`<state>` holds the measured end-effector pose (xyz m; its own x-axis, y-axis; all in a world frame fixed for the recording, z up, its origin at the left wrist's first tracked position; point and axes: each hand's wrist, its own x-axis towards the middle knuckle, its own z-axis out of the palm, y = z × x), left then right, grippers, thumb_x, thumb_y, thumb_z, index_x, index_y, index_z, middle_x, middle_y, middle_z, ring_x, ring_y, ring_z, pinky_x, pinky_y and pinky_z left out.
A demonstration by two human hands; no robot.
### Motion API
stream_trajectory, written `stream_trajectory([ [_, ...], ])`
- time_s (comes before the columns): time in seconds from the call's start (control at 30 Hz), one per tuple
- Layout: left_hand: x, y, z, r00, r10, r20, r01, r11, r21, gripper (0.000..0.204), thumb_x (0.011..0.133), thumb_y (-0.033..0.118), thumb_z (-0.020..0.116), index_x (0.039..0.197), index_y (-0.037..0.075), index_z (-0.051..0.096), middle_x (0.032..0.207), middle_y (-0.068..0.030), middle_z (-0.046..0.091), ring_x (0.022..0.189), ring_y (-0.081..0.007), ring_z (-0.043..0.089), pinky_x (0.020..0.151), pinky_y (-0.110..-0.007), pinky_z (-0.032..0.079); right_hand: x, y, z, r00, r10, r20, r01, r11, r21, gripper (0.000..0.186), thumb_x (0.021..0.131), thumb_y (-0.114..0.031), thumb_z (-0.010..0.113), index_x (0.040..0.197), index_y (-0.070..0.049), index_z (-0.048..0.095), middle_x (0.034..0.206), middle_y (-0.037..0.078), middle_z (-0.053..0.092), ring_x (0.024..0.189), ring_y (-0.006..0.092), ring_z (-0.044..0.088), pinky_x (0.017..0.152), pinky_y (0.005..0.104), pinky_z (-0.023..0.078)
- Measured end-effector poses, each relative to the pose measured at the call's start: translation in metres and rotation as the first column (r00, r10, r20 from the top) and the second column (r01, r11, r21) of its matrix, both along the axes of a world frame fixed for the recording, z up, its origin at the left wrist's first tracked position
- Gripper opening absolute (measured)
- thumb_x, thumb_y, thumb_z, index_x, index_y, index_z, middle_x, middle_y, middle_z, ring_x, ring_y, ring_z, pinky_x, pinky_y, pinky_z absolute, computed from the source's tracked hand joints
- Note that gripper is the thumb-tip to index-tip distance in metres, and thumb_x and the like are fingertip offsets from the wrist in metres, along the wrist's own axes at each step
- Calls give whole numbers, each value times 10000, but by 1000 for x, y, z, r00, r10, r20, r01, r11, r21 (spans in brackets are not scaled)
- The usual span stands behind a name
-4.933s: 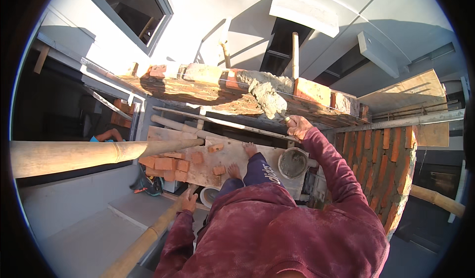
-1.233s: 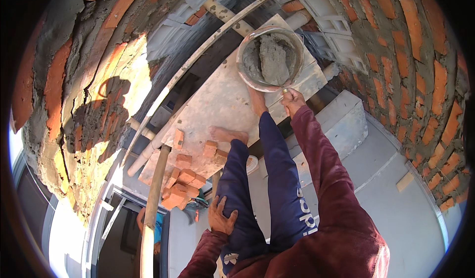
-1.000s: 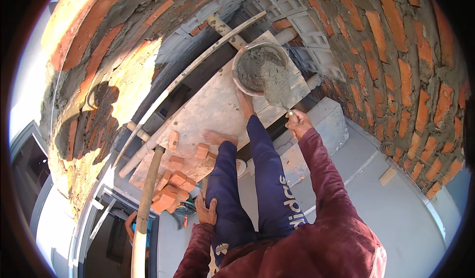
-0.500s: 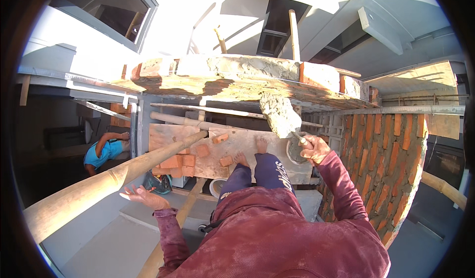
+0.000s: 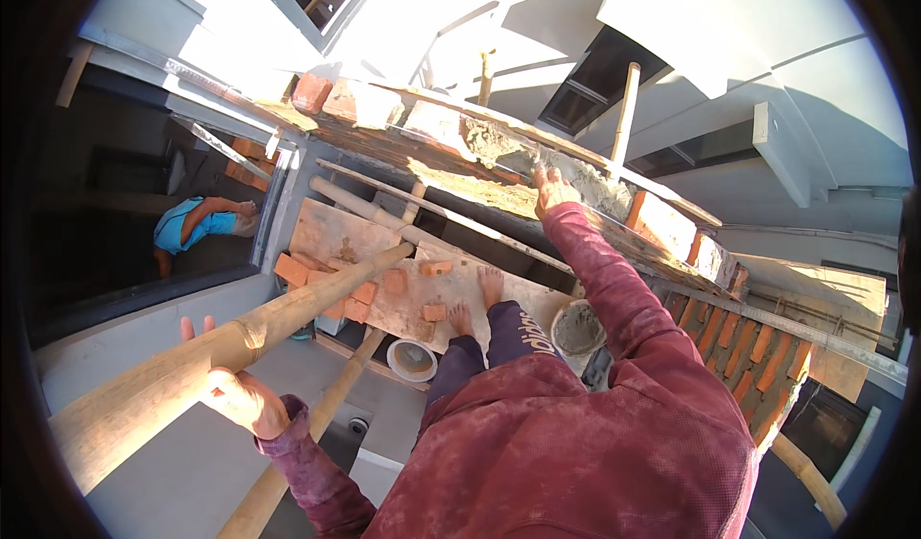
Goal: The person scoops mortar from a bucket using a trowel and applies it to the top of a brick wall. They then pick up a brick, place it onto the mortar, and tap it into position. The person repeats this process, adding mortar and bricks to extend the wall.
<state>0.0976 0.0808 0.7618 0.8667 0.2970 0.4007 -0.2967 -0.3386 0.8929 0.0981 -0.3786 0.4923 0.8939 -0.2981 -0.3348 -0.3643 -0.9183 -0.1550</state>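
My right hand (image 5: 554, 190) reaches to the top of the brick wall ahead, its fingers closed on the trowel handle; the blade is hardly visible. Just left of it, a rough clump of mortar (image 5: 491, 142) lies among the bricks on the wall top, and more grey mortar (image 5: 602, 192) spreads to its right. An orange brick (image 5: 661, 224) sits farther right in that course. At the left, my left hand (image 5: 247, 403) is partly hidden behind a thick bamboo pole (image 5: 317, 294). Its stretched fingers show past the pole and hold nothing visible.
Loose bricks (image 5: 361, 299) lie on the plank platform (image 5: 408, 314) by my bare feet. A mortar bucket (image 5: 578, 328) and a pale bucket (image 5: 413, 360) flank my legs. Finished brickwork (image 5: 753, 352) stands at right. Someone in blue (image 5: 197, 224) bends inside the left opening.
My right hand has swung up and forward to the wall top, and the mortar load has left the trowel. The left hand has come down behind the pole. My view has turned.
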Motion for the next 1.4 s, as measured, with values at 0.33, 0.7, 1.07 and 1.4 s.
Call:
stream_trajectory([
  [0.33, 19, -19, -2, 938, 332, 94, -342, 932, 121, 905, 807, 468, 710, 1468, 41, 262, 1117, -166, 623, 1091, -278, 566, 986, -440, 439, -31, -56, 69, 990, -47, 136, -5, 933, 359, 322, 927, -270, 518, 1078, 14, 541, 857, 257, 635, 877, 435, 620, 791, 484, 473],
  [0.7, 16, -19, 0, 945, 316, 84, -326, 935, 141, 837, 829, 434, 694, 1426, -2, 301, 1064, -170, 639, 1036, -263, 578, 945, -415, 459, -3, -117, 68, 859, 484, -166, -429, 858, 284, 400, 955, -344, 424, 985, 9, 609, 947, 244, 641, 931, 409, 603, 852, 496, 459],
  [1.07, 15, -16, 0, 953, 294, 68, -302, 939, 168, 810, 853, 454, 663, 1418, -17, 324, 1072, -188, 635, 1018, -271, 586, 947, -420, 458, -8, -110, 102, 751, 596, -285, -587, 800, 127, 285, 921, -220, 444, 966, -20, 642, 929, 196, 650, 923, 364, 653, 831, 490, 502],
  [1.4, 18, -9, -6, 953, 283, 111, -296, 946, 131, 856, 809, 485, 723, 1391, -19, 349, 1073, -204, 633, 1023, -289, 591, 921, -431, 483, 57, -29, 48, 965, 257, -53, -262, 950, -171, 351, 792, -64, 602, 1113, 62, 532, 1063, 226, 584, 1002, 364, 615, 835, 413, 535],
])
